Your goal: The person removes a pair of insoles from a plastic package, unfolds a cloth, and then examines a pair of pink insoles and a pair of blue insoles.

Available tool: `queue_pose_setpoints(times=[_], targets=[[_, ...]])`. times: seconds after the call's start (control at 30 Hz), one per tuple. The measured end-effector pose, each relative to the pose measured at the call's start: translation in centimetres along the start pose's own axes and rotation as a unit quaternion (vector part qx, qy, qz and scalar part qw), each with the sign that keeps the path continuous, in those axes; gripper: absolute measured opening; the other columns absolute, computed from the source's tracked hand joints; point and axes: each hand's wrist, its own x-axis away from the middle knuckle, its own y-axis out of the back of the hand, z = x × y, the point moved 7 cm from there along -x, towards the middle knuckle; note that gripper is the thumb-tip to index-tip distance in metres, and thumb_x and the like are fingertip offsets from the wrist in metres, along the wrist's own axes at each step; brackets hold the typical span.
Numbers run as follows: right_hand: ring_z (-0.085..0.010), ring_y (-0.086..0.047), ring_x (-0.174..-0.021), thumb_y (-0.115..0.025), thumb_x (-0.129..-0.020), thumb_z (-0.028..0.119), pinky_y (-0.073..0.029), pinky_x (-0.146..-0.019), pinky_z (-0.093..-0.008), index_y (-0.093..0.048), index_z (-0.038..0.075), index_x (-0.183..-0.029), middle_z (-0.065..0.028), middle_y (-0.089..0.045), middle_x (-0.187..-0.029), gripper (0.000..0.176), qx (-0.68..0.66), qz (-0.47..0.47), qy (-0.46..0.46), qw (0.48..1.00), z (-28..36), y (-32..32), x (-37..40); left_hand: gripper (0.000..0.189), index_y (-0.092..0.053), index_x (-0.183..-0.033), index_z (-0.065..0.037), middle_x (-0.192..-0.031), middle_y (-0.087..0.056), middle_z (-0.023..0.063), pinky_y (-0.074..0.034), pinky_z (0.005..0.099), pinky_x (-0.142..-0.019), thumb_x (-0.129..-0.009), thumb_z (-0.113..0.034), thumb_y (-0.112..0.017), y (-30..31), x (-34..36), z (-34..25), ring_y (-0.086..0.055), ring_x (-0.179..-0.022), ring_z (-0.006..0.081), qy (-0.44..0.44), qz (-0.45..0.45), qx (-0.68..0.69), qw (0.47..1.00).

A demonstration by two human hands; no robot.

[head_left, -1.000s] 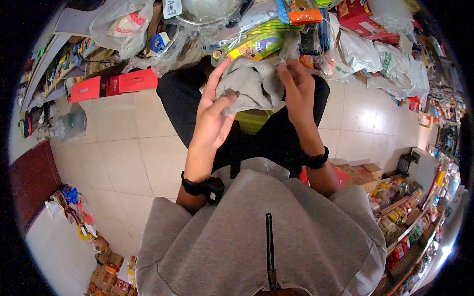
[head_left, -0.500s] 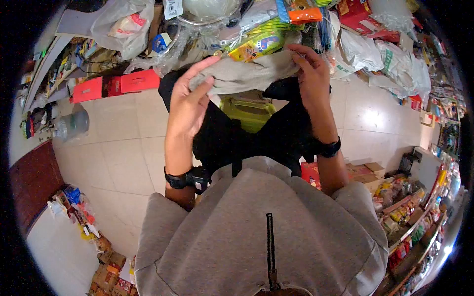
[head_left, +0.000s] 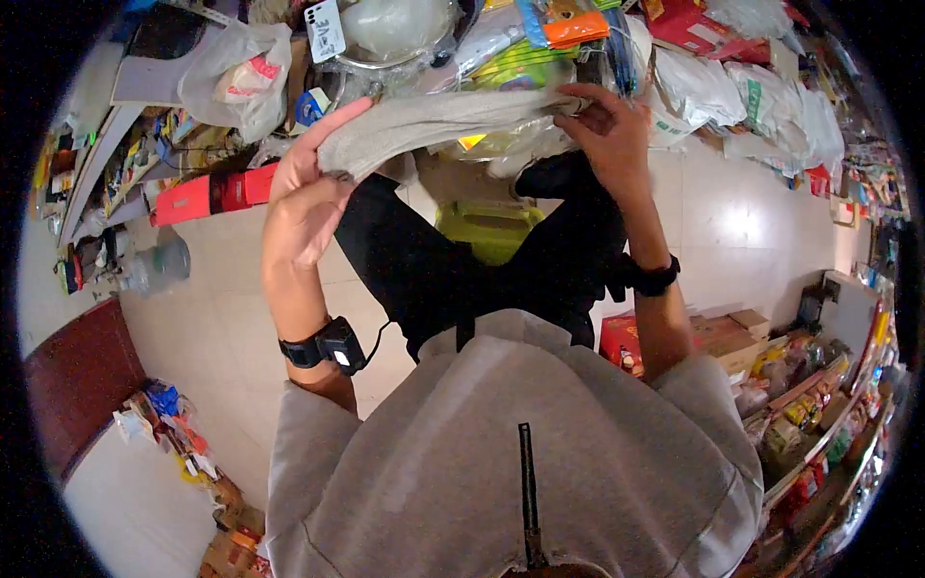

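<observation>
A light grey sock (head_left: 443, 118) is stretched sideways between my two hands, above my lap. My left hand (head_left: 301, 207) grips its wider end, with the thumb below and the fingers behind the cloth, partly hidden. At the narrower end, my right hand (head_left: 612, 130) pinches the fabric between thumb and fingers. Just beyond the sock lie plastic-wrapped packets, among them a green and yellow packet (head_left: 525, 75) and an orange packet (head_left: 575, 31).
A yellow-green plastic stool (head_left: 489, 231) shows between my legs. Ahead are a phone (head_left: 325, 29), a white plastic bag (head_left: 236, 82) and more white bags (head_left: 771, 106). Red boxes (head_left: 212, 193) stand left, near a large clear bottle (head_left: 159, 265). Goods-filled shelves (head_left: 800, 414) line the right.
My left hand has moved left and slightly down, drawing the sock out longer and tauter. My right hand has shifted only slightly. My knees have spread farther apart.
</observation>
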Motion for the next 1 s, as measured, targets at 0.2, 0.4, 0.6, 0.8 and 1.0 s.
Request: queue_pose_setpoints(times=[0.2, 0.4, 0.6, 0.8, 1.0], targets=[[-0.0158, -0.066, -0.086, -0.075, -0.081, 0.013, -0.053, -0.081, -0.0311, -0.067, -0.001, -0.099, -0.0127, -0.069, -0.101, 0.024, 0.294, -0.047, 0.108, 0.949, 3.3, 1.2, -0.7, 0.048, -0.049, -0.128, 0.011, -0.118, -0.062, 0.0204, -0.049, 0.0368, -0.098, -0.079, 0.010, -0.046, 1.8, -0.8, -0.5, -0.062, -0.111, 0.0262, 0.014, -0.041, -0.092, 0.995], [-0.0138, -0.061, -0.077, -0.071, -0.088, 0.025, -0.050, -0.075, -0.0306, -0.065, -0.001, -0.091, -0.0095, -0.066, -0.080, 0.027, 0.201, -0.011, 0.083, 0.976, 4.5, 1.7, -0.5, 0.020, -0.062, -0.094, 0.002, -0.077, -0.065, 0.0111, -0.054, 0.0285, -0.062, -0.097, -0.017, -0.057, 3.0, -1.8, -0.8, -0.065, -0.065, 0.0166, 0.043, -0.103, -0.174, 0.978], [-0.0101, -0.056, -0.075, -0.070, -0.090, 0.025, -0.048, -0.070, -0.0283, -0.065, -0.001, -0.097, -0.0057, -0.065, -0.081, 0.027, 0.170, 0.041, 0.040, 0.984, 2.6, 2.1, -0.8, 0.036, -0.063, -0.070, -0.005, -0.057, -0.053, 0.0008, -0.039, 0.0246, -0.046, -0.095, -0.030, -0.063, 4.2, -2.5, -2.1, -0.049, -0.045, 0.0097, 0.013, -0.153, -0.321, 0.935], [-0.0078, -0.054, -0.080, -0.077, -0.084, 0.017, -0.047, -0.067, -0.0254, -0.061, 0.004, -0.108, 0.0011, -0.063, -0.099, 0.033, 0.069, 0.111, 0.059, 0.990, 1.8, 1.2, -0.4, 0.027, -0.067, -0.084, -0.003, -0.061, -0.057, 0.0013, -0.043, 0.0242, -0.050, -0.093, -0.028, -0.066, 3.9, -2.5, -2.6, -0.055, -0.054, 0.0095, -0.036, -0.189, -0.313, 0.930], [-0.0096, -0.058, -0.094, -0.072, -0.085, 0.010, -0.049, -0.081, -0.0254, -0.059, 0.005, -0.109, 0.0000, -0.062, -0.100, 0.028, 0.071, 0.190, 0.053, 0.978, 1.5, 0.4, 0.0, 0.023, -0.066, -0.102, 0.000, -0.074, -0.063, 0.0048, -0.053, 0.0266, -0.060, -0.091, -0.020, -0.068, 3.2, -2.6, -1.9, -0.062, -0.063, 0.0125, -0.021, -0.151, -0.357, 0.922]])
